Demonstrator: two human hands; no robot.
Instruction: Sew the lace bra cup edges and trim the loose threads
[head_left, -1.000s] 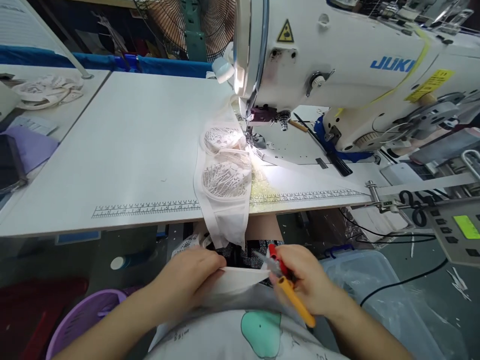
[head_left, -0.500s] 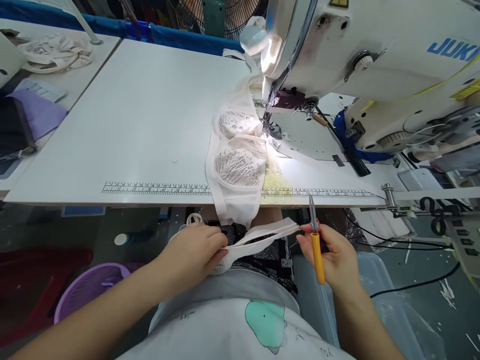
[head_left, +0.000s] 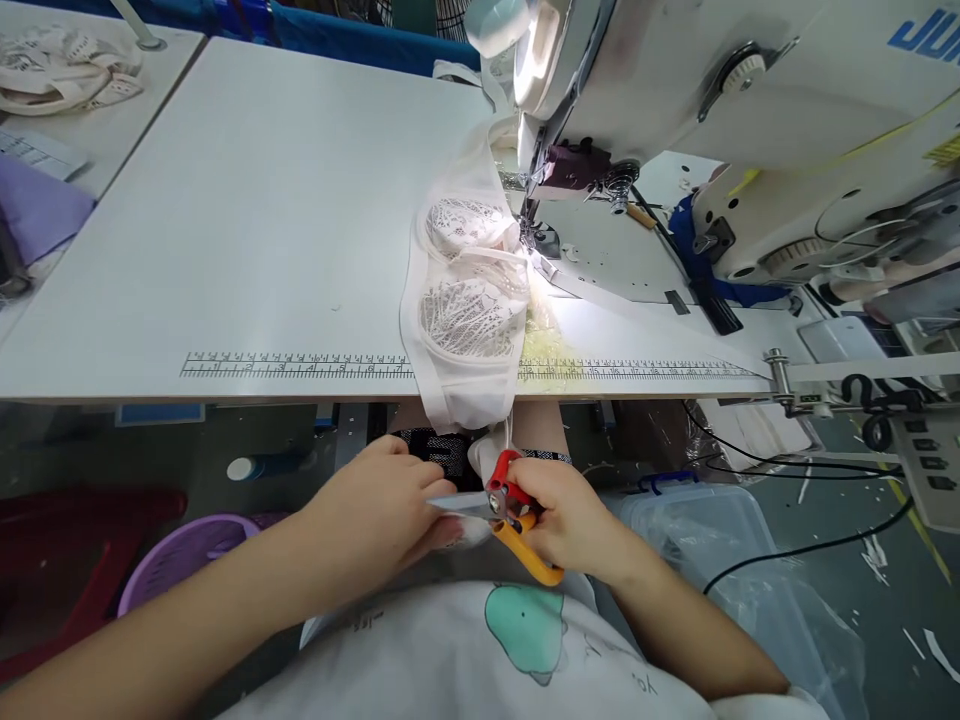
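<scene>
Right hand (head_left: 562, 510) is closed round the handles of the scissors (head_left: 495, 503), one loop red, one orange; blades point left, across to the left hand's fingertips. Whether the blades are apart or together: can't tell at this angle. Left hand (head_left: 390, 500) has fingers curled in, thumb and fingers pinched on white cloth (head_left: 474, 532); pinch point partly hidden by the scissors. Cloth sits over the lap, below the table edge, just under the blades and above the shirt (head_left: 420, 650) with the green print. White lace bra (head_left: 469, 310) lies on the white tabletop (head_left: 262, 220), two lace cups one behind the other, right side next to the needle area of the sewing machine (head_left: 675, 80), near end drooping over the front edge. It crosses the printed ruler (head_left: 300, 366). Machine lamp is on, lighting the needle area. Purple sheet (head_left: 45, 205) and a heap of white lace pieces (head_left: 67, 75) are at the far left. Floor level: purple basket (head_left: 187, 545) to the left, beside a red plastic item (head_left: 67, 570); clear bin (head_left: 705, 520) to the right, white scraps (head_left: 874, 555) beyond the black cable (head_left: 802, 545).
</scene>
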